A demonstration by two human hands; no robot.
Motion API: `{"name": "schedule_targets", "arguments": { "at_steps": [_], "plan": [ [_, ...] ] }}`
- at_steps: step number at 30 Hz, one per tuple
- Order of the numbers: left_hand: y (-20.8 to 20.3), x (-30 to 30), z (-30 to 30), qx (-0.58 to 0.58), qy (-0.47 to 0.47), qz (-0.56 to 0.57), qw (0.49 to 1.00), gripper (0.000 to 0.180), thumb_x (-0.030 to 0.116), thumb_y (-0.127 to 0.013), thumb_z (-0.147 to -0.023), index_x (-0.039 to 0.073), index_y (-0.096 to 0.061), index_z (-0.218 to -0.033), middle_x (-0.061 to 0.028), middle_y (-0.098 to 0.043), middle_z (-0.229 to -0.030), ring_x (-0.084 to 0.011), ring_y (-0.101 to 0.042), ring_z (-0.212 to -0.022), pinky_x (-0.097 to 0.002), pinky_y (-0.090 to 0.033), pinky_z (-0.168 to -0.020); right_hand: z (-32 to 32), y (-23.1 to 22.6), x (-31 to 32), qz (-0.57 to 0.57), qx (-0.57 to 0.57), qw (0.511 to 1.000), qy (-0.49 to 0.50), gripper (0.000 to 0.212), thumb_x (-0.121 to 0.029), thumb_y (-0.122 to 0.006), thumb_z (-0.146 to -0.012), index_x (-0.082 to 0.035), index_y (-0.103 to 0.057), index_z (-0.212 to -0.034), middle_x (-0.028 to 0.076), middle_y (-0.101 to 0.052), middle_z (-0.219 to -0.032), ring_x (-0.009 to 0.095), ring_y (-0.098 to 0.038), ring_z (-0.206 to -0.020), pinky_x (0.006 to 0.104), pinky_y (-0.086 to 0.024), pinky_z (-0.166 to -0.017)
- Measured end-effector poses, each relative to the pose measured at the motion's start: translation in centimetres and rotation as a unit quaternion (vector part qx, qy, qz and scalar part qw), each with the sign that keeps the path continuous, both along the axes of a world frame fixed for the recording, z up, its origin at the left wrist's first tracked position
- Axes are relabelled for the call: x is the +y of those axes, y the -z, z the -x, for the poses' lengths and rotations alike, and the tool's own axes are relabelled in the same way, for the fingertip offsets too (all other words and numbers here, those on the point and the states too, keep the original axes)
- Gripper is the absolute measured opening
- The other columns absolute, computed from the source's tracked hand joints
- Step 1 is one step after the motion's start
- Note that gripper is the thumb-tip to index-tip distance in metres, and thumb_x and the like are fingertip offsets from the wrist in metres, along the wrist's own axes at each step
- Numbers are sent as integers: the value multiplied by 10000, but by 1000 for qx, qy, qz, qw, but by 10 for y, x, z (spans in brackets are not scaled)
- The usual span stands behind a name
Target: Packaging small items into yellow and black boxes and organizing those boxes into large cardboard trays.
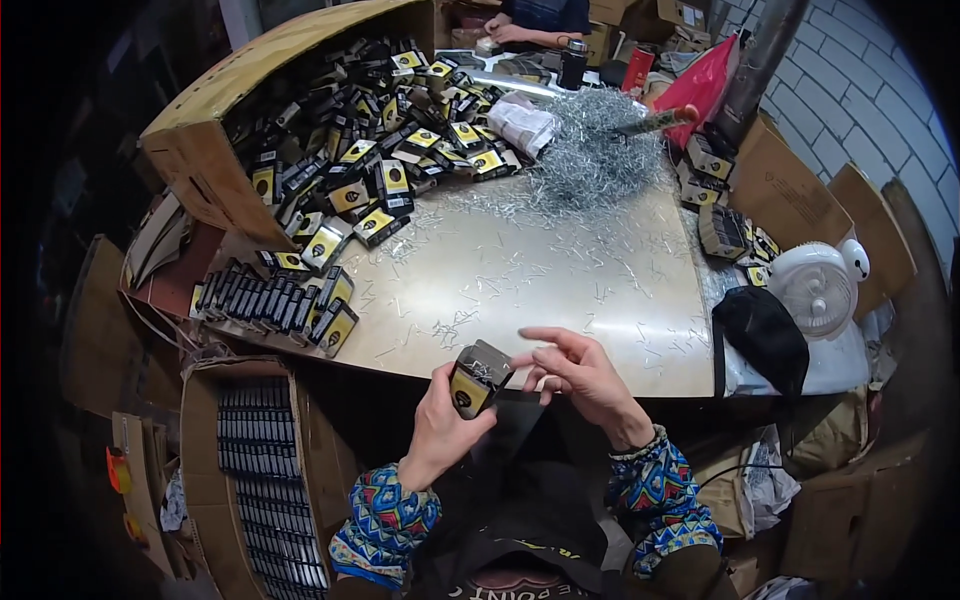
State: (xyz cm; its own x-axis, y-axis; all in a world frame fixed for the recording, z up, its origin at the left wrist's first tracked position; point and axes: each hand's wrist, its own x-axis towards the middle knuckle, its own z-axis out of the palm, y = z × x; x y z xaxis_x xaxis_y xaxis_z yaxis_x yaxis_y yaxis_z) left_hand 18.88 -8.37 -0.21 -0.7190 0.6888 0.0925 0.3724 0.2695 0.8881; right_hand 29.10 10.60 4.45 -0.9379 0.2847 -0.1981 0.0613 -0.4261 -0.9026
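My left hand (pixel 436 430) grips a small black and yellow cardboard box (pixel 469 392) in front of the table's near edge. The box's top is open with its flap raised, and thin silvery metal pieces show in its mouth. To the right of it hovers my right hand (pixel 585 382), its fingers apart and the fingertips close to the flap; I see nothing held in it. On the tabletop (pixel 520 285) beyond lies a big heap of small silvery wire pieces (pixel 595 160), and more of them are strewn about.
A large carton (pixel 195 185) on its side spills many small boxes at the far left. Boxes stand in a row (pixel 265 300) nearer. Below left, an open carton (pixel 205 440) holds packed boxes. A white fan (pixel 815 290) and black cloth item (pixel 762 338) are right. Another person (pixel 545 20) sits across.
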Motion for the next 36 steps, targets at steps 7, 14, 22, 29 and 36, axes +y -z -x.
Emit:
{"name": "schedule_targets", "arguments": {
  "at_steps": [7,14,22,29,36],
  "plan": [
    [0,3,-23,39,3,-10,999,689,159,-773,-703,-41,-419,-1258,-267,-611,-1035,-437,-623,-933,-449,-521,-774,0,37,-34,-537,152,822,116,415,-96,-791,-759,-50,-656,-1149,154,-556,-1318,296,-523,-1188,370,-478,-945],
    [4,-7,-19,176,-4,22,984,683,156,-773,-708,-26,-418,-1262,-254,-599,-1073,-432,-624,-933,-447,-524,-768,2,44,-44,-370,30,919,129,138,-80,-719,-838,-39,-732,-970,180,-617,-1218,298,-572,-1126,379,-473,-940],
    [6,-8,-27,38,-46,54,997,685,216,-779,-740,8,-389,-1264,-252,-595,-1069,-438,-615,-941,-463,-523,-763,-7,37,-41,-568,135,812,8,299,-89,-678,-888,-58,-669,-1186,190,-556,-1335,276,-559,-1166,371,-449,-970],
    [10,-7,-27,135,-21,-7,991,773,82,-735,-721,-31,-331,-1370,-251,-483,-1202,-426,-499,-1115,-453,-452,-911,-11,31,-39,-291,36,955,35,256,-71,-657,-910,39,-649,-1140,107,-701,-979,116,-654,-831,226,-514,-722],
    [2,-4,-29,201,-12,-13,979,828,124,-781,-720,-40,-328,-1394,-241,-470,-1270,-395,-479,-1142,-429,-425,-972,-7,31,-19,-400,-33,910,103,164,-81,-598,-904,38,-695,-962,92,-651,-628,111,-646,-581,266,-488,-516]
  ]
}}
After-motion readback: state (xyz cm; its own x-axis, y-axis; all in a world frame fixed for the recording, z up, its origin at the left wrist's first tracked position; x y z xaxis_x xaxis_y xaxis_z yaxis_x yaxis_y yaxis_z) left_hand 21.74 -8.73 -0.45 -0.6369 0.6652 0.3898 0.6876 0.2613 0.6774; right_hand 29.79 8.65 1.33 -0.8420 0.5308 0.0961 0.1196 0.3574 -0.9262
